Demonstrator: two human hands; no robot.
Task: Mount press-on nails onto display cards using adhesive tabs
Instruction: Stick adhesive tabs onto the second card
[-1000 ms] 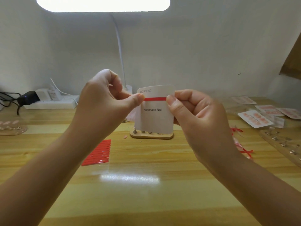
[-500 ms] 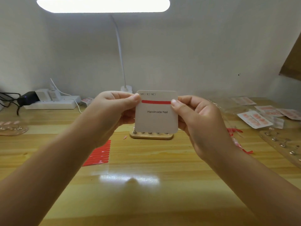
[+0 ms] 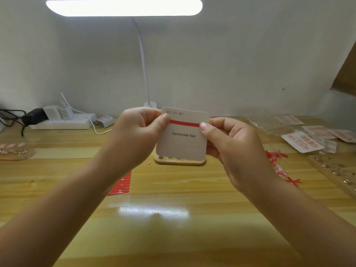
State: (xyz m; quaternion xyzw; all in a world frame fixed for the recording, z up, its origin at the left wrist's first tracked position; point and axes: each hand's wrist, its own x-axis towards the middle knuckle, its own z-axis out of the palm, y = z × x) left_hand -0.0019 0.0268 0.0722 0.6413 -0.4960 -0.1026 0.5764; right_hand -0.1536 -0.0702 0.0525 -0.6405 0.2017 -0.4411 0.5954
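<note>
Here, at the centre of the frame, I hold a white display card (image 3: 182, 140) upright and facing me, printed "Handmade Nail". A red adhesive strip (image 3: 184, 123) lies across it just above the print, its long axis running left to right, tilted slightly down toward the right.

My left hand (image 3: 138, 136) pinches the card's left edge, thumb tip resting at the left end of the strip. My right hand (image 3: 234, 149) pinches the right edge, thumb tip touching the strip's right end. Both hands are curled round the card; neither is spread. So the strip sits directly between the two thumbs, equally close to each.

No nails are on this card yet. I judge the next step to be pressing the strip flat or peeling its red liner, a move that would run along that left-to-right axis.

Below and left of centre, a sheet of spare red strips (image 3: 121, 184) lies on the wooden table (image 3: 173, 191). A small wooden stand (image 3: 179, 161) sits just behind the card's lower edge. Finished nail cards (image 3: 301, 142) lie at the right edge.
</note>
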